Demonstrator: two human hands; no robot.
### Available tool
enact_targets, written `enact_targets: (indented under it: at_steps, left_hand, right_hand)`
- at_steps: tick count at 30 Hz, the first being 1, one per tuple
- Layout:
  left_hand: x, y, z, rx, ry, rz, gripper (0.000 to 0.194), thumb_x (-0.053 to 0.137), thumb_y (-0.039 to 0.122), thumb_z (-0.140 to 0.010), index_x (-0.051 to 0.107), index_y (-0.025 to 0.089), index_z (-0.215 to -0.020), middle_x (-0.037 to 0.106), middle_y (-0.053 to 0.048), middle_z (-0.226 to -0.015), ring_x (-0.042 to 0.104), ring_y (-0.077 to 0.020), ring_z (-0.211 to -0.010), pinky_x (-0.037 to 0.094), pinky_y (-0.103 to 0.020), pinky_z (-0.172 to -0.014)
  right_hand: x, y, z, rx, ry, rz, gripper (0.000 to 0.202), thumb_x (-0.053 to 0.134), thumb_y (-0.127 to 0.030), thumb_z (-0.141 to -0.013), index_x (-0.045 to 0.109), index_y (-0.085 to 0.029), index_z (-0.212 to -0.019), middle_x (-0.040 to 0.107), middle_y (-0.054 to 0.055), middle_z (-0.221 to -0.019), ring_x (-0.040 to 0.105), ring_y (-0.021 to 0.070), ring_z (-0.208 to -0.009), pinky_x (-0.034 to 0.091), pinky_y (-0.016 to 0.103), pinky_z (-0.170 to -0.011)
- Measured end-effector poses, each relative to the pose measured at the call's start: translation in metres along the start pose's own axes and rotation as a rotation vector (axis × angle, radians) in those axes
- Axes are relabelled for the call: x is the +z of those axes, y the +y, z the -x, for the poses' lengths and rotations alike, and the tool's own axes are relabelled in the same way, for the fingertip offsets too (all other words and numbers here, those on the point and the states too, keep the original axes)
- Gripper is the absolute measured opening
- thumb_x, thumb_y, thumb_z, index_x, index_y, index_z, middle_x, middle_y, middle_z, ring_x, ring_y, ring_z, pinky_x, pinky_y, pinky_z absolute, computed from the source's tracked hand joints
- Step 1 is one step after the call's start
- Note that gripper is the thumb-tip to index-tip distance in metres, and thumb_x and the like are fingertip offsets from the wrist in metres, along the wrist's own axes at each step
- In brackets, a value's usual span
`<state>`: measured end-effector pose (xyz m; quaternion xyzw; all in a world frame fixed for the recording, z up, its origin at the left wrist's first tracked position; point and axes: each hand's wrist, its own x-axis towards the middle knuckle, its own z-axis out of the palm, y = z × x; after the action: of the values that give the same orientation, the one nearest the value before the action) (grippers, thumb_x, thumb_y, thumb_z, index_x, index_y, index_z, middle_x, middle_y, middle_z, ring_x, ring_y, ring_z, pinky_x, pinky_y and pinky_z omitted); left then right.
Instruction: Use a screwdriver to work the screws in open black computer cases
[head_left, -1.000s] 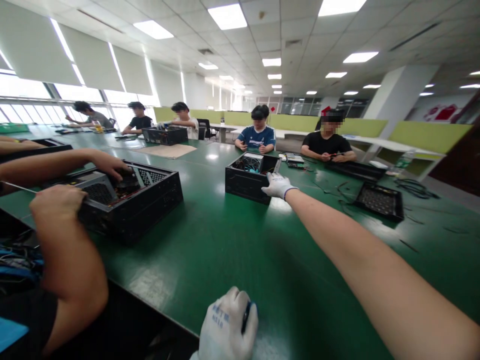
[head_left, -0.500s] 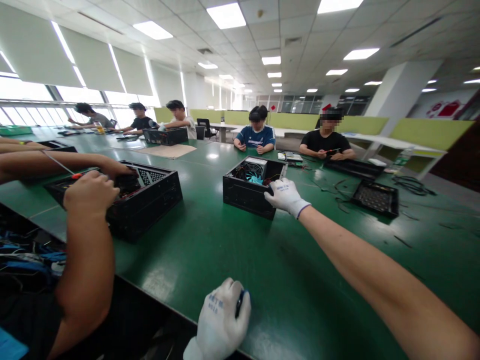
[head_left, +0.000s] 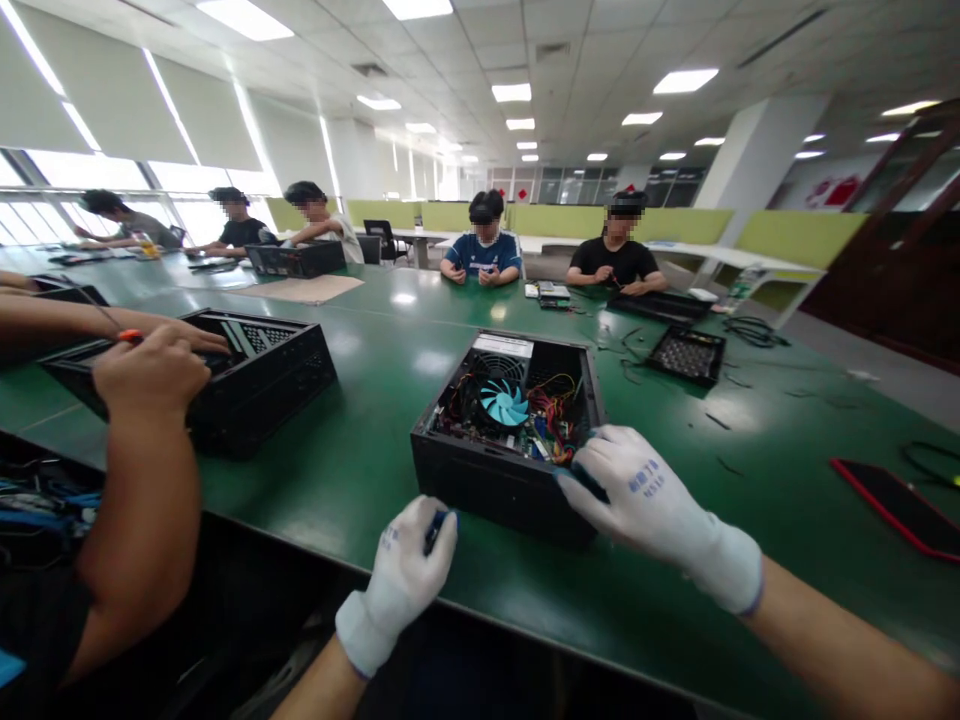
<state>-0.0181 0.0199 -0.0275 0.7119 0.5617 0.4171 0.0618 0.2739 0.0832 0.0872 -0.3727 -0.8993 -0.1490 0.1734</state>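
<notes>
My right hand, in a white glove, grips the near right corner of a black computer case. The case lies on the green table with its top side uncovered. Inside it are a light-blue fan, red and yellow wires and a power supply with a white label. My left hand, also gloved, is by the table's front edge, left of and nearer than the case, apart from it. Its fingers are curled; dark blue shows between thumb and forefinger, and I cannot make out whether that is an object or the glove's palm.
At left, a co-worker's hand holds an orange-handled screwdriver by another black case. A red-edged black panel lies at right. Farther back are a perforated black tray, cables and several seated people.
The case has come nearer along the table, with my right hand still on its corner. My left hand has shifted up and left in view. The camera has turned somewhat right.
</notes>
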Motion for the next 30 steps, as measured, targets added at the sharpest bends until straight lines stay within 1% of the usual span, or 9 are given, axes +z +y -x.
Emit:
enact_targets:
  at_steps: [3,7,10,14,17,20,22,24,30]
  left_hand:
    - [-0.029,0.041,-0.011,0.144,-0.028,0.049,0.015,0.054,0.028,-0.101,0.062,0.021,-0.092,0.063,-0.002,-0.083,0.062,-0.0170,-0.074,0.047,-0.030,-0.069]
    - [-0.060,0.089,-0.031,0.310,-0.029,-0.038,0.011,0.059,0.028,-0.098,0.066,0.021,-0.095,0.062,-0.002,-0.082,0.060,-0.0171,-0.071,0.043,-0.031,-0.066]
    - [-0.069,0.107,-0.041,0.403,-0.108,-0.110,0.014,0.059,0.032,-0.099,0.067,0.022,-0.093,0.061,-0.001,-0.080,0.059,-0.0172,-0.068,0.040,-0.032,-0.062]
    - [-0.062,0.115,-0.045,0.442,-0.313,-0.134,0.020,0.055,0.036,-0.101,0.064,0.023,-0.089,0.060,0.000,-0.079,0.059,-0.0176,-0.069,0.040,-0.033,-0.063]
    - [-0.052,0.115,-0.044,0.437,-0.319,-0.239,0.024,0.052,0.038,-0.102,0.061,0.024,-0.085,0.059,0.000,-0.079,0.060,-0.0191,-0.070,0.038,-0.034,-0.062]
    - [-0.047,0.114,-0.042,0.430,-0.287,-0.283,0.022,0.052,0.038,-0.102,0.061,0.024,-0.087,0.060,-0.001,-0.081,0.060,-0.0200,-0.071,0.037,-0.035,-0.063]
    - [-0.046,0.115,-0.040,0.424,-0.270,-0.299,0.022,0.051,0.037,-0.103,0.061,0.024,-0.087,0.060,-0.001,-0.082,0.059,-0.0202,-0.071,0.037,-0.036,-0.063]
    - [-0.047,0.116,-0.039,0.414,-0.260,-0.306,0.024,0.050,0.036,-0.103,0.061,0.024,-0.086,0.060,-0.001,-0.081,0.059,-0.0200,-0.070,0.037,-0.036,-0.063]
    - [-0.046,0.113,-0.039,0.400,-0.227,-0.311,0.025,0.050,0.038,-0.103,0.060,0.024,-0.084,0.059,-0.001,-0.079,0.059,-0.0193,-0.069,0.035,-0.036,-0.061]
  right_hand:
    - [-0.022,-0.009,0.037,-0.038,0.002,-0.101,0.032,0.055,-0.037,-0.102,0.059,-0.020,-0.076,0.059,0.005,-0.074,0.051,0.0217,-0.078,0.038,0.039,-0.080]
    - [-0.043,-0.017,0.071,-0.086,0.012,-0.190,0.026,0.060,-0.028,-0.098,0.056,-0.020,-0.074,0.054,0.003,-0.071,0.050,0.0206,-0.076,0.038,0.039,-0.078]
    - [-0.052,-0.021,0.088,-0.096,-0.017,-0.221,0.026,0.062,-0.026,-0.097,0.055,-0.021,-0.073,0.053,0.002,-0.070,0.050,0.0200,-0.074,0.039,0.040,-0.078]
    - [-0.068,-0.021,0.093,-0.076,-0.107,-0.253,0.025,0.062,-0.030,-0.099,0.058,-0.022,-0.076,0.058,0.002,-0.073,0.053,0.0197,-0.075,0.041,0.039,-0.079]
    - [-0.080,-0.019,0.081,-0.023,-0.174,-0.258,0.024,0.060,-0.039,-0.101,0.064,-0.022,-0.084,0.066,0.003,-0.081,0.058,0.0198,-0.078,0.042,0.035,-0.075]
    - [-0.079,-0.016,0.054,0.017,-0.187,-0.178,0.031,0.057,-0.047,-0.102,0.068,-0.021,-0.090,0.070,0.006,-0.087,0.061,0.0220,-0.083,0.043,0.035,-0.076]
    - [-0.070,-0.014,0.031,0.021,-0.225,-0.086,0.037,0.054,-0.051,-0.102,0.070,-0.020,-0.092,0.072,0.009,-0.091,0.064,0.0240,-0.087,0.044,0.036,-0.078]
    - [-0.057,-0.014,0.006,0.000,-0.305,0.011,0.042,0.053,-0.055,-0.102,0.071,-0.018,-0.095,0.074,0.011,-0.095,0.067,0.0266,-0.091,0.045,0.037,-0.080]
    - [-0.012,-0.027,-0.064,-0.006,-0.708,0.162,0.053,0.051,-0.060,-0.099,0.077,-0.015,-0.104,0.078,0.017,-0.102,0.074,0.0331,-0.100,0.053,0.038,-0.079]
